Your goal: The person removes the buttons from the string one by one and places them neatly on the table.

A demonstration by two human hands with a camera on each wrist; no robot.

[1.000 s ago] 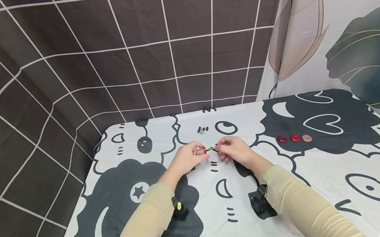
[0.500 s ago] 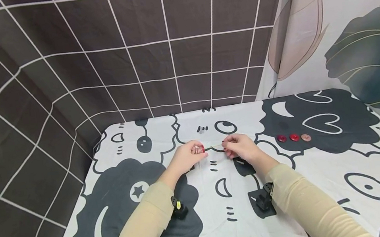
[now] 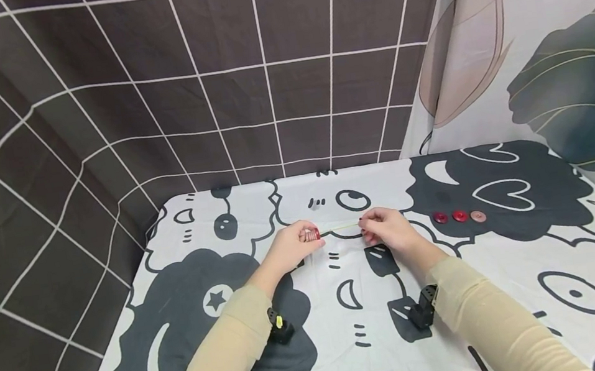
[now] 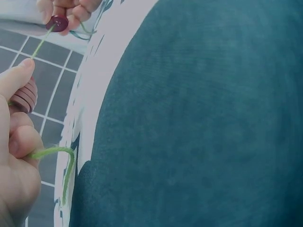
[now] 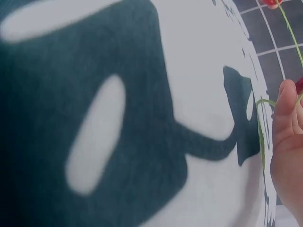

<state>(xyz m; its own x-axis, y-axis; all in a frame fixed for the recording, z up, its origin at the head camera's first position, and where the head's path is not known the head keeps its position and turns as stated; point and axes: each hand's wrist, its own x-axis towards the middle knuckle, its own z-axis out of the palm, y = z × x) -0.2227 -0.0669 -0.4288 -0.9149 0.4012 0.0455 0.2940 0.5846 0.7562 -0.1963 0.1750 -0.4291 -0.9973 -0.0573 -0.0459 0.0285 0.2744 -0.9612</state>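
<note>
In the head view my left hand grips a short stack of red and pinkish buttons threaded on a green string. The string's loose tail hangs below that hand in the left wrist view. To the right, my right hand pinches a dark red button, which is also on the string. Between the two hands the string runs nearly straight. A string end curls out beside the right fingers. The left palm hides part of the stack.
A row of loose buttons lies at the right: a dark red button, a red button and a pink button. They sit on a black-and-white patterned cloth. A dark gridded curtain stands behind.
My right hand has moved right, away from the left, with the dark red button. The string between the hands has grown longer and straighter. My left hand has stayed in place.
</note>
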